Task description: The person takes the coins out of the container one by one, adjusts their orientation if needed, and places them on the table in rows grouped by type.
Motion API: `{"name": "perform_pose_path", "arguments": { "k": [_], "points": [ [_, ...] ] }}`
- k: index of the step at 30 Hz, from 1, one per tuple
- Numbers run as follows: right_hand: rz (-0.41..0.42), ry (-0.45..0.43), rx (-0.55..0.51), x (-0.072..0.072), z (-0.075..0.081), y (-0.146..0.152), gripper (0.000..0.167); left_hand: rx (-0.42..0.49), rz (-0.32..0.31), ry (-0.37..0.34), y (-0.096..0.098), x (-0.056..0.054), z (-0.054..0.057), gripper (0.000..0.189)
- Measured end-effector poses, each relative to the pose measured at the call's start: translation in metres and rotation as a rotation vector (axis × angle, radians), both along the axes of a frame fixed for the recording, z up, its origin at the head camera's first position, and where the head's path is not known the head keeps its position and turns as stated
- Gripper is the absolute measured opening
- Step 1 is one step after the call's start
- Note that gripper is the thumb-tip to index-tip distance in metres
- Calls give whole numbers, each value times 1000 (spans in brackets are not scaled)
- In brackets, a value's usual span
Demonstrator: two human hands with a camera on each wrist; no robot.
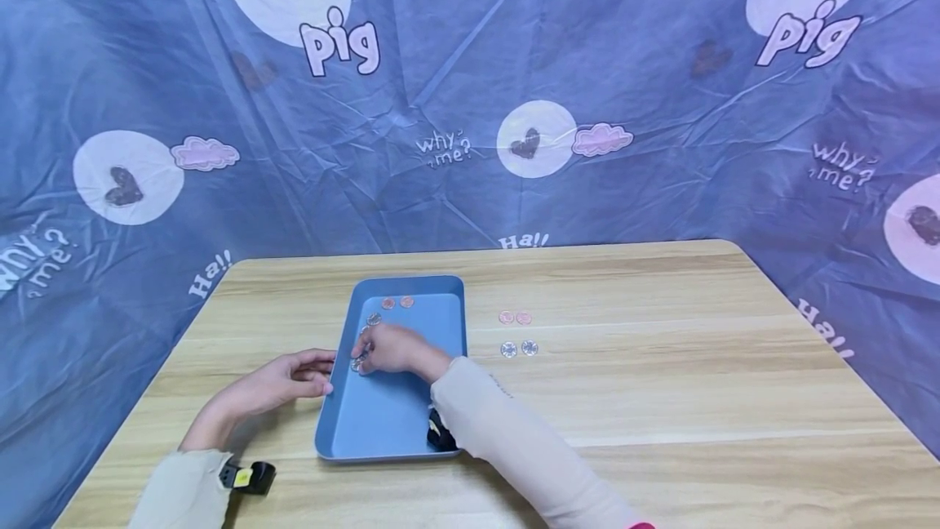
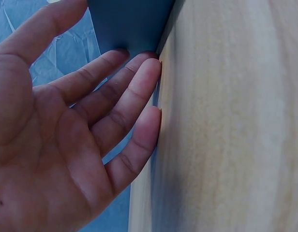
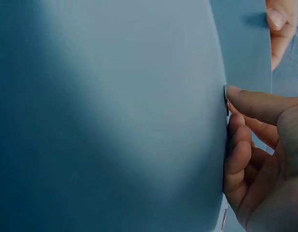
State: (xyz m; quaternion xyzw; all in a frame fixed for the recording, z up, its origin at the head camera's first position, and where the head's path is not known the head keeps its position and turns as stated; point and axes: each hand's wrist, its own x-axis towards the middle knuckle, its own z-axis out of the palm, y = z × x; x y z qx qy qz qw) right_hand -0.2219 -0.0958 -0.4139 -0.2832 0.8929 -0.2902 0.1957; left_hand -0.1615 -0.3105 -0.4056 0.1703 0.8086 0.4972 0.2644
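Right hand point(image 1: 392, 348) is inside the blue tray point(image 1: 382, 423), fingers curled, thumb and forefinger pinching at the edge of a silver coin point(image 1: 356, 365) by the tray's left wall. Can't tell whether that coin is off the tray floor; in the right wrist view it's edge-on, with the thumb tip right on it.

Left hand point(image 1: 282, 380) has its fingers loosely extended, no grip, fingertips touching the outside of the tray's left wall. Reads as steadying it.

Count in tray: two copper coins point(image 1: 397, 302) side by side near the far wall, one silver piece point(image 1: 374, 318) nearer the left wall, a bit of another just beyond the right hand's fingers, plus the coin at the fingertips. Hand hides the rest, so the silver total isn't certain.

On the bench point(image 1: 698, 382), right of the tray: a pink-copper pair point(image 1: 516, 317) and, on the near side of it, a silver pair point(image 1: 519, 348). All four lie flat, well apart from both hands.

Progress, my read: partway. The tray's copper ones sit neatly in a row; the silver ones by the left wall are being handled and look unfinished.
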Motion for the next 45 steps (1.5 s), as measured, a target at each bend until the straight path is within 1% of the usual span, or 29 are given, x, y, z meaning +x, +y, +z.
{"name": "perform_pose_path", "arguments": {
  "k": [5, 10, 14, 16, 22, 29, 37, 41, 45],
  "points": [
    [-11, 59, 51, 3, 1, -2, 20, -2, 4, -5, 0, 1, 1, 68],
    [-28, 84, 70, 5, 1, -2, 17, -18, 8, 1, 1, 1, 2, 67],
    [-34, 90, 82, 6, 1, -2, 14, -21, 5, 8, 1, 0, 2, 67],
    [-37, 87, 87, 6, 1, -2, 13, -20, 13, 0, 1, 0, 1, 68],
    [-39, 85, 92, 7, 2, -2, 10, 13, 10, -5, 1, 0, -1, 67],
    [-30, 101, 77, 8, 4, -1, 12, 18, 0, 4, 2, 1, 0, 67],
    [-11, 120, 78, 9, 5, 0, 12, 7, 9, -4, 2, 1, -1, 68],
    [-4, 94, 53, 10, 7, 1, 11, 6, 3, -2, 2, 1, 0, 68],
    [-1, -6, -39, 11, 11, 2, 11, -8, 9, -6, 2, 1, 1, 68]
  ]
}}
